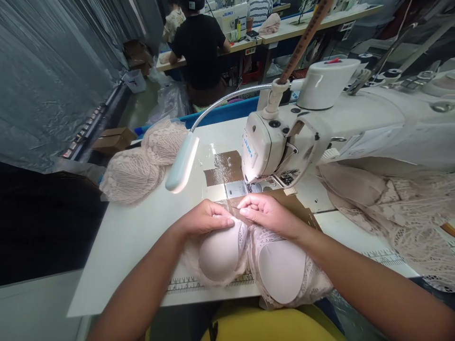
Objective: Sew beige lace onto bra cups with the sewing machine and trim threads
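A pale pink lace bra [218, 255] lies cups up across the front edge of the sewing table, in front of the sewing machine [263, 147]. My left hand [208, 218] pinches the top edge of its left cup between thumb and fingers. Just to the right, my right hand [263, 213] is closed in a pinch near the needle area. A thin dark sliver shows at its fingertips, too small to name. The bra's right cup lies below my right wrist, and its lace wing hangs by the table edge.
Stacked lace bras [135, 173] lie at the table's left edge. More lace pieces [408, 208] are heaped at the right. A bendy lamp [183, 163] arches over the table. Printed rulers [185, 285] run along the front edge. Ahead, a person in black [201, 47] sits at another table.
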